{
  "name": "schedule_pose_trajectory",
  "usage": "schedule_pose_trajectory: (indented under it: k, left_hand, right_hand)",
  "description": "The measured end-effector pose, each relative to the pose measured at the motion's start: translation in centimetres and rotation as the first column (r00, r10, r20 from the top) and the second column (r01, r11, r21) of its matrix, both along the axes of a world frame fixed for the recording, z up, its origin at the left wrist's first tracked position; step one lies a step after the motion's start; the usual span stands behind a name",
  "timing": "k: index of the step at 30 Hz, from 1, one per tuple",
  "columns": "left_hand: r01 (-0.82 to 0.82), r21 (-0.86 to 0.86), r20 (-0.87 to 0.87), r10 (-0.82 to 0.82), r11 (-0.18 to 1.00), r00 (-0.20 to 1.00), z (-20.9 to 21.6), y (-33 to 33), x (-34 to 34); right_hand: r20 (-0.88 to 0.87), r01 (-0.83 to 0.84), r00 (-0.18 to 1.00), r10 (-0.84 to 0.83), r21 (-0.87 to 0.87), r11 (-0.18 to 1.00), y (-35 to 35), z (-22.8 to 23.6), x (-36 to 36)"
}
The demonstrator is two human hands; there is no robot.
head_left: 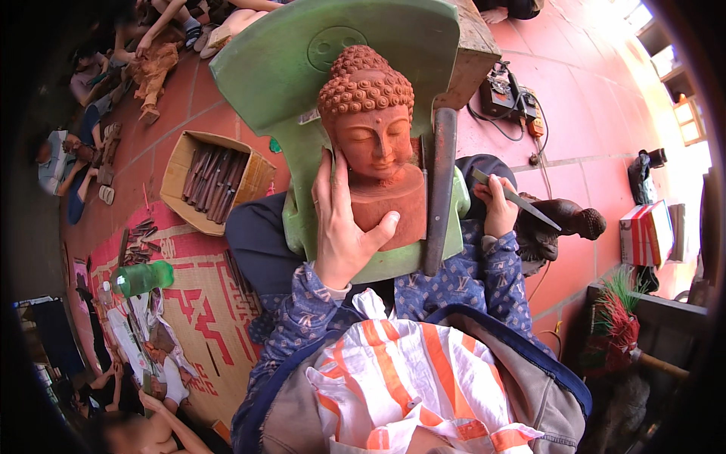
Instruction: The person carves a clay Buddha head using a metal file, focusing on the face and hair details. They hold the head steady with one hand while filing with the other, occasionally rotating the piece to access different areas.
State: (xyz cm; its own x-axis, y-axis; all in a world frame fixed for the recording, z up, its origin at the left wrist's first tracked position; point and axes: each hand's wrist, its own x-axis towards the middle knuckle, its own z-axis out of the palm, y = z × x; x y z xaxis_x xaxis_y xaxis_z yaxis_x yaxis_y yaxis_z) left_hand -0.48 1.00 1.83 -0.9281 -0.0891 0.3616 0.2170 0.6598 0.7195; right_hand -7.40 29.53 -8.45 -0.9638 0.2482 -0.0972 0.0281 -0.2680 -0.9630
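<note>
A carved reddish-brown Buddha bust [374,144] stands upright on a green plastic chair seat [280,68] in front of me. My left hand [344,219] grips the bust from its left side. Its fingers lie along the neck and jaw, and the thumb reaches across the front of the chest block. Off to the right of the seat, my right hand [499,206] is closed round a flat grey metal file [529,209]. That file slants down to the right, apart from the bust. A dark round bar [440,193] runs along the seat's right side.
A cardboard box [198,181] of carving tools stands left, with more tools [138,242] near a green bottle [144,278]. A dark carved figure [560,227] lies right. Beyond sits a black electric box [503,102] with cables. Several people work at left around another carving [155,72].
</note>
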Motion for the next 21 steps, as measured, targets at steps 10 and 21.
schedule_pose_trajectory:
  k: [10, 21]
  left_hand:
    - [0.007, 0.060, -0.060, -0.004, 0.998, 0.998, 2.5, 0.6, -1.9]
    - [-0.026, 0.134, -0.007, 0.027, 0.991, 1.000, 2.4, 1.3, -2.6]
  right_hand:
    - [-0.488, 0.038, 0.812, 0.319, 0.590, 0.807, -7.5, 14.0, 0.5]
    - [-0.414, -0.082, 0.744, 0.525, 0.723, 0.686, -11.8, 17.3, -2.5]
